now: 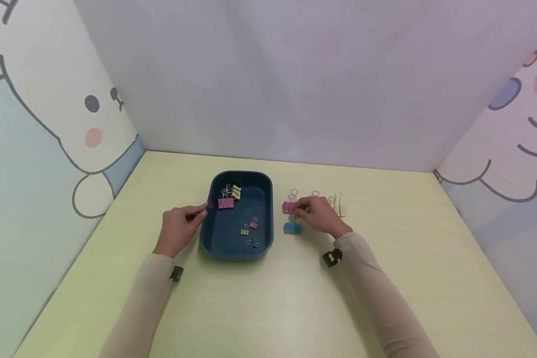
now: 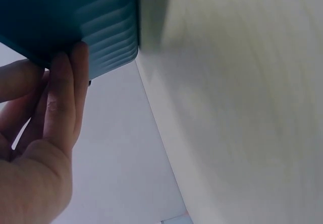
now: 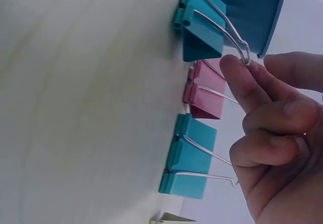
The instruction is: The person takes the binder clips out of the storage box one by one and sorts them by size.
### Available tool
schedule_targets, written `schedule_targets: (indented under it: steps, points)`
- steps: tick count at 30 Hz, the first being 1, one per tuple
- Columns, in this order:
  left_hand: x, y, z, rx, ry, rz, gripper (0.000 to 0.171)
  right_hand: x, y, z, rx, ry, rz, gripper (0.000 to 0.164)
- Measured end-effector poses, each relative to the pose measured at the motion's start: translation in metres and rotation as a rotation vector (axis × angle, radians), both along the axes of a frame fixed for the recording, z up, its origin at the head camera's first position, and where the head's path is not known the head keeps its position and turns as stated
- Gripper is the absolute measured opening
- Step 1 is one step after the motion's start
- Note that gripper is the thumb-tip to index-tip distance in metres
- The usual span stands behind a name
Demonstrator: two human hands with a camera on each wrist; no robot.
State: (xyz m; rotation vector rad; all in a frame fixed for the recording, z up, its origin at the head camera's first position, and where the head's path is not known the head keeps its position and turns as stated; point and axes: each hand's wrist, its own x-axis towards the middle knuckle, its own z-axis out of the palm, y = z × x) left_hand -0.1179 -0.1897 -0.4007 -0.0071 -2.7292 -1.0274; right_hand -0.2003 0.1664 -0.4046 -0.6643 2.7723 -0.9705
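My left hand (image 1: 179, 226) holds the left rim of a dark blue tray (image 1: 236, 257), its fingers against the ribbed outer wall (image 2: 108, 37) in the left wrist view. My right hand (image 1: 318, 215) is at a teal binder clip (image 1: 292, 228) just right of the tray. In the right wrist view, the wire handle of this teal clip (image 3: 204, 30) lies between thumb and index fingertip. Beyond it stand a pink binder clip (image 3: 207, 90) and another teal clip (image 3: 192, 158), their handles pointing toward the curled fingers. The right hand partly hides that farther teal clip in the head view.
Inside the tray are a large pink clip (image 1: 225, 203), a yellow clip (image 1: 236, 192) and small clips in yellow (image 1: 244, 231), pink (image 1: 253, 224) and teal (image 1: 254, 243). A yellow clip (image 1: 341, 211) stands right of my right hand. A pale wall (image 1: 268, 89) closes the table's back.
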Motion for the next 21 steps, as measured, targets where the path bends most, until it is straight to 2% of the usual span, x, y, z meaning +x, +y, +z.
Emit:
schedule_targets:
  steps: [12, 21]
  points:
    - [0.001, 0.0, 0.0, 0.007, -0.005, -0.001, 0.03, 0.0, 0.0, 0.006, -0.026, 0.028, -0.03, 0.019]
    - [0.0, -0.001, -0.001, 0.007, -0.001, 0.001, 0.03, -0.002, -0.011, 0.021, -0.041, 0.084, -0.021, 0.022]
